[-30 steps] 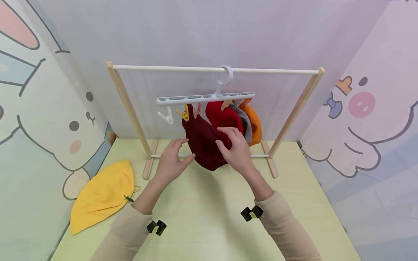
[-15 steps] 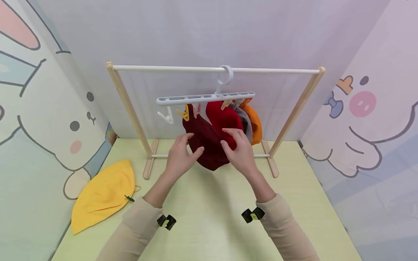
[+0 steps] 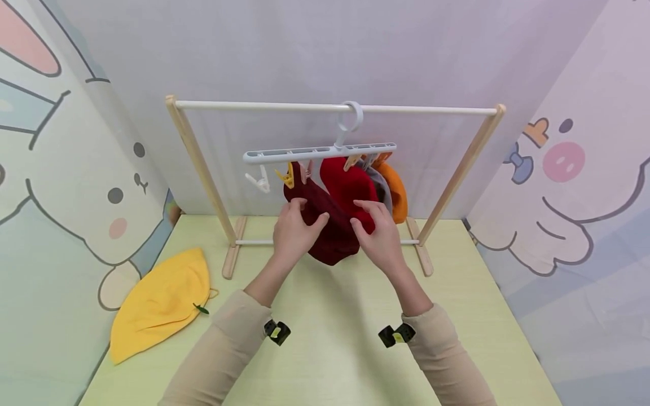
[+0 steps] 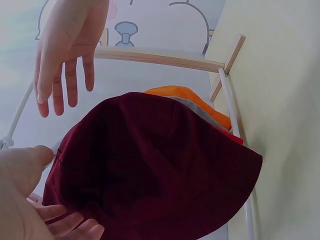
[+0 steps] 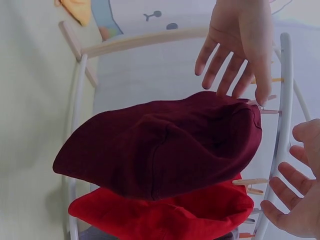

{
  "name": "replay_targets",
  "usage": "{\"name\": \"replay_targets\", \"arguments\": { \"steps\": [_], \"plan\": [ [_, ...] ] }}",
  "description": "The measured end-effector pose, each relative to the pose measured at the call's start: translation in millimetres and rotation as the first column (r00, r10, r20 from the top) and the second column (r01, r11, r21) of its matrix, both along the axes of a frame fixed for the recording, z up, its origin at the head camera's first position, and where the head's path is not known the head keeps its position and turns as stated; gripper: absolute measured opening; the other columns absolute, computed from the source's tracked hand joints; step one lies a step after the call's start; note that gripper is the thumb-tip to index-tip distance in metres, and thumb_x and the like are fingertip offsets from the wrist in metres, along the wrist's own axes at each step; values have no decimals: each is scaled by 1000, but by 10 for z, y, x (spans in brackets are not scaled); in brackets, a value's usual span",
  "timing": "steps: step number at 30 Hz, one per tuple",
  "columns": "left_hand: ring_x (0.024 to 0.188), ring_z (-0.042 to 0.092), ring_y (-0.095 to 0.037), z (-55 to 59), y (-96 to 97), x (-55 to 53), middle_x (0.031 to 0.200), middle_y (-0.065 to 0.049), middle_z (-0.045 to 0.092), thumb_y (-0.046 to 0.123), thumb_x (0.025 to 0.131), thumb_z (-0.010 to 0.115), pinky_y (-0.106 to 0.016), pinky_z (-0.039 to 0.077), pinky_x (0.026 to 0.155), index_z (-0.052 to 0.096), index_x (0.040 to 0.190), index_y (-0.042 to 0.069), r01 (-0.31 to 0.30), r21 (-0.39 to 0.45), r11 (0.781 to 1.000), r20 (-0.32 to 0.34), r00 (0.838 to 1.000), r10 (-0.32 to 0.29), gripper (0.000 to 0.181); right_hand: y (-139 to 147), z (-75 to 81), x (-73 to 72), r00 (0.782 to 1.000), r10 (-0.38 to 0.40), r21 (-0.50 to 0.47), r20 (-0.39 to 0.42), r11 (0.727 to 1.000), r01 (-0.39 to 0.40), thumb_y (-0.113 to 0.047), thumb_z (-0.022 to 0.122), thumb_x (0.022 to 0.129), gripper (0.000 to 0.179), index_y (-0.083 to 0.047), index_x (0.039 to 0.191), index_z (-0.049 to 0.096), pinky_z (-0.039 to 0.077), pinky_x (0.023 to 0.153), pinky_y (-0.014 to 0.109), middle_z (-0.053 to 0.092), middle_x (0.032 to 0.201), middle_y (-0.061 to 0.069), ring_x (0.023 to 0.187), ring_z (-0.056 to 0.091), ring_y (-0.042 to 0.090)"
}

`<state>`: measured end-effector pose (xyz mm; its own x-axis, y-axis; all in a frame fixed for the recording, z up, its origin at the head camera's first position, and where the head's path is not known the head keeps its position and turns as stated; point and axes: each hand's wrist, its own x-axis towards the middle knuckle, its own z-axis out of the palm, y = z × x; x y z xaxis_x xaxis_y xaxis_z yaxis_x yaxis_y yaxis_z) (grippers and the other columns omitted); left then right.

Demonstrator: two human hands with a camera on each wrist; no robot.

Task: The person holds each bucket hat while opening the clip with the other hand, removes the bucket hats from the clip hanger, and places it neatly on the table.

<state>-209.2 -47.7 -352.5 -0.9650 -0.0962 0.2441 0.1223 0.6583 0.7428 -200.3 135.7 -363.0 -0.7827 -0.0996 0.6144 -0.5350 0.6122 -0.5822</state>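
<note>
A maroon bucket hat point(image 3: 332, 248) hangs from a pink clip point(image 3: 306, 172) on the grey clip hanger point(image 3: 291, 155). My left hand point(image 3: 294, 231) is before its left side, fingers spread and relaxed; in the right wrist view its fingertips overlap the hat's top edge. My right hand point(image 3: 381, 237) is at the hat's right side, thumb and fingers apart, with nothing held. Behind hang a red hat point(image 3: 350, 186), a grey hat point(image 3: 386, 197) and an orange hat point(image 3: 398, 194), partly hidden. A yellow clip point(image 3: 286, 176) and a white clip point(image 3: 260, 179) are to the left.
The hanger hooks over the white rod point(image 3: 264, 106) of a rack with wooden legs point(image 3: 200, 163). On the pale table point(image 3: 325, 338) a yellow hat point(image 3: 162, 304) with a small green leaf lies at the left. Cartoon-printed curtains point(image 3: 117, 169) surround the table.
My left hand has moved right and slightly up, from the maroon hat's left edge to in front of it. My right hand has shifted slightly right. The hats hang as before.
</note>
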Motion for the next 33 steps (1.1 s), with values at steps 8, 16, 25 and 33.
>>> {"name": "replay_targets", "arguments": {
  "steps": [8,16,25,33],
  "plan": [
    [92,56,-26,41,109,-100,112,-12,50,50,79,61,-42,51,71,40,125,8,-74,-75,994,17,997,76,66,34,-20,-7,1000,-4,10,-24,1000,4,-14,62,85,32,-6,116,60,45,88,40,58,114,9,106,53,22],
    [84,60,-32,8,174,-214,117,-16,45,61,75,59,-45,51,68,32,129,6,-126,-137,983,26,991,131,82,32,-21,-6,1000,3,12,-21,1000,-3,-14,62,85,32,-8,117,59,45,89,40,58,115,9,107,52,21],
    [79,61,-32,110,256,-297,115,-16,45,66,73,58,-43,51,65,30,130,5,-149,-170,974,41,987,158,88,15,-32,-12,1000,9,-3,-24,1000,-9,-14,63,85,32,-8,116,60,45,90,40,58,114,7,106,53,21],
    [66,59,-28,181,285,-361,113,-17,44,57,74,64,-39,51,58,29,128,4,-177,-215,960,20,983,185,84,-12,-47,-14,999,15,1,-34,1000,-15,-13,63,84,31,-6,115,61,44,89,40,58,113,8,105,54,21]
  ]
}}
